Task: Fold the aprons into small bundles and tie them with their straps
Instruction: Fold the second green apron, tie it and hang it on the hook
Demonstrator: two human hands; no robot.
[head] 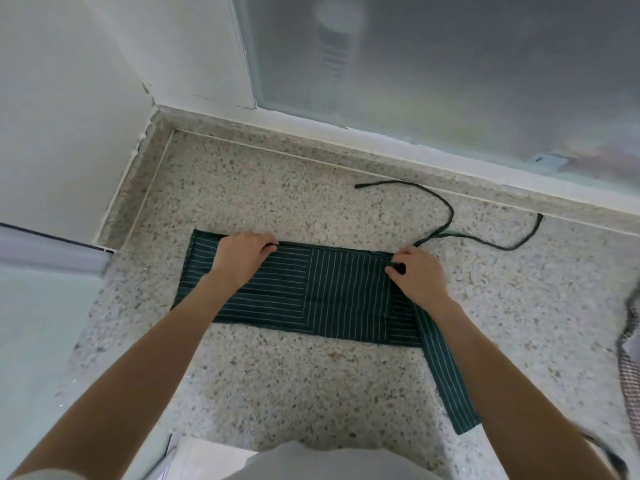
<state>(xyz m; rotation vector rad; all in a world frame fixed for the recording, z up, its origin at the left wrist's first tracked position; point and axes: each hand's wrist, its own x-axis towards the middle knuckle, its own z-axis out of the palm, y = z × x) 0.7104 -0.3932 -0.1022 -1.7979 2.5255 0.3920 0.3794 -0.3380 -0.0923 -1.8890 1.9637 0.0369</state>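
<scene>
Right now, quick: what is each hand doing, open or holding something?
Left hand: fingers curled over the far edge of the apron, gripping it.
Right hand: pinching the apron's right end, near the straps.

Bare forearms (519,368), pale grey top (311,460)

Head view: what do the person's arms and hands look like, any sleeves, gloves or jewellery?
Both forearms are bare right up to the frame's bottom edge; no sleeves show. The left hand and right hand wear no gloves, and no rings, watch or bracelets are visible on the fingers or wrists.
</scene>
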